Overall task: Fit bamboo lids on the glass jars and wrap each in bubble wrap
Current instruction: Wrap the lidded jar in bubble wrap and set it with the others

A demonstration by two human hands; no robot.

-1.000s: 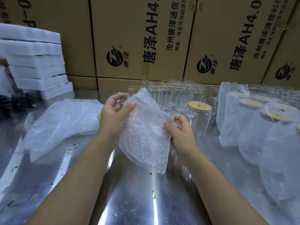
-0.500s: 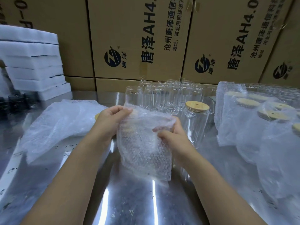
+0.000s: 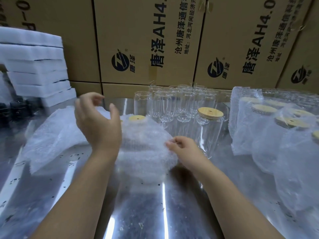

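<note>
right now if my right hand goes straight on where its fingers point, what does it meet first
The bubble wrap bundle: the right hand points left, and its fingers seem to pinch it.

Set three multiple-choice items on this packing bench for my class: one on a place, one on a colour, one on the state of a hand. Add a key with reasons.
1. The stack of white foam sheets lies:
A at the far left
B at the far right
C front centre

2. The lid on the unwrapped jar is:
A black
B pale tan
C red

3. The left hand is:
A gripping a lid
B raised in the air, holding nothing
C gripping a jar

Key:
1 A, the stack sits at the picture's left edge.
2 B, the lid shows light bamboo wood.
3 B, its fingers curl loosely above the bubble wrap, touching nothing.
</note>
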